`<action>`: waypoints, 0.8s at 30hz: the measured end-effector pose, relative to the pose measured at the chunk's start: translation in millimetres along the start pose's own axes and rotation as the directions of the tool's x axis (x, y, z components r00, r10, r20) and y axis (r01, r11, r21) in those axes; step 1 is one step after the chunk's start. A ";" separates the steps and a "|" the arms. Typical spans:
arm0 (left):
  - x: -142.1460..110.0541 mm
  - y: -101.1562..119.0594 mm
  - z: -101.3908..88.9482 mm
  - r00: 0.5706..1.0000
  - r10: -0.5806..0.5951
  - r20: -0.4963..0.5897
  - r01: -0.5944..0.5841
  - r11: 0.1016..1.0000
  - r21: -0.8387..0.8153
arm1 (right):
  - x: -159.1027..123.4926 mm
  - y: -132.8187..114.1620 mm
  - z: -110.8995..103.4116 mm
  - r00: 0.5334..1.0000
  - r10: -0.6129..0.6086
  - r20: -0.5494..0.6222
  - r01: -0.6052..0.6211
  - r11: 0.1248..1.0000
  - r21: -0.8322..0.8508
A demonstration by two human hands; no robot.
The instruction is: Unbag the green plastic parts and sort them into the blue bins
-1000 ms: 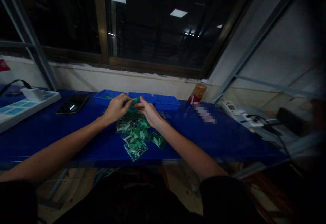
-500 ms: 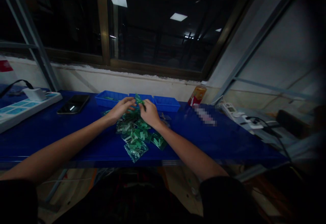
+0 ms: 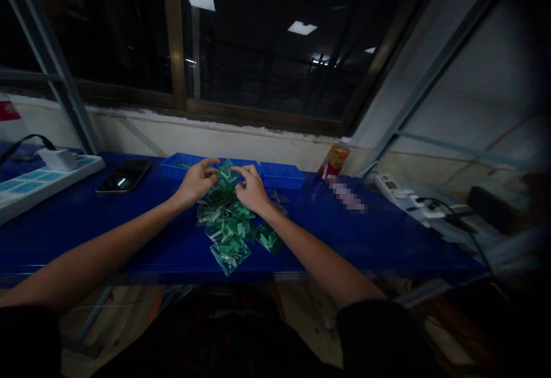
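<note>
Many small clear green bags with pale strip-like pieces inside form a pile (image 3: 230,229) on the blue table. My left hand (image 3: 197,183) is on the pile's left side, its fingers spread and curved, with nothing seen in them. Opposite it, my right hand (image 3: 252,189) has thumb and index finger apart. Between the two hands, at the far end of the pile, one green bag (image 3: 225,170) lies close to the fingertips; whether a finger touches it I cannot tell.
Behind the pile stand blue trays (image 3: 282,176) in a row. A phone (image 3: 124,175) and a white power strip (image 3: 51,182) lie to the left on the blue table (image 3: 142,234). To the right are a bottle (image 3: 334,161) and another power strip (image 3: 402,197) with cables.
My hands have moved apart and their fingers have opened. The green bag that was pinched between them now rests at the far end of the pile.
</note>
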State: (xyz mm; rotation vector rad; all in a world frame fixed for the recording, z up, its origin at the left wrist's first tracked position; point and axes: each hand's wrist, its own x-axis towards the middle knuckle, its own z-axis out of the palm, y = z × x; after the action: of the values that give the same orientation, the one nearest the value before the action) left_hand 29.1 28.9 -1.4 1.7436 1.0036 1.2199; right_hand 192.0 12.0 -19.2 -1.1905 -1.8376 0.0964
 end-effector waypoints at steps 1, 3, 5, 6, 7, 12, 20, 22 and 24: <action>-0.6 -0.1 -0.4 0.996 0.091 -0.010 -0.089 0.988 0.122 | 0.2 -0.8 0.6 0.999 0.050 -0.009 -0.050 0.998 0.035; -1.2 0.9 -2.5 0.965 0.262 0.010 -0.244 0.886 0.393 | 0.4 -2.3 1.0 0.991 0.124 -0.045 -0.120 0.990 0.078; 0.3 2.7 -7.4 0.937 0.348 0.031 -0.304 0.767 0.566 | 0.2 -3.8 0.5 0.988 0.133 -0.083 -0.127 0.989 0.077; 2.3 3.6 -11.4 0.928 0.371 0.022 -0.306 0.731 0.610 | -0.2 -4.7 0.0 0.989 0.118 -0.091 -0.112 0.992 0.063; 5.2 4.0 -16.4 0.919 0.395 0.000 -0.303 0.705 0.641 | -0.7 -5.7 -0.6 0.991 0.099 -0.091 -0.095 0.994 0.046; 26.4 -6.3 -49.8 0.876 0.442 -0.194 -0.199 0.697 0.689 | -4.7 -12.4 -0.5 0.998 0.031 -0.046 -0.033 0.999 -0.043; 41.9 -27.9 -90.5 0.940 0.306 -0.151 -0.046 0.552 0.833 | -7.1 -11.0 3.0 0.999 0.000 0.041 0.005 0.994 -0.111; 42.6 -21.1 -97.0 0.946 0.286 -0.151 -0.030 0.544 0.839 | -7.5 -10.1 3.6 0.999 -0.004 0.050 0.010 0.993 -0.119; 42.8 -13.5 -100.2 0.982 0.177 -0.069 -0.046 0.571 0.820 | -8.2 -9.5 4.5 0.998 -0.013 0.061 0.021 0.992 -0.128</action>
State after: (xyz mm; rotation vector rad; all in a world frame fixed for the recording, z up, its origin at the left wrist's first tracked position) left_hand -59.2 87.9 26.1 2.4750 1.7709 1.0120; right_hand 183.3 2.6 -22.3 -1.2728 -1.9304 0.0036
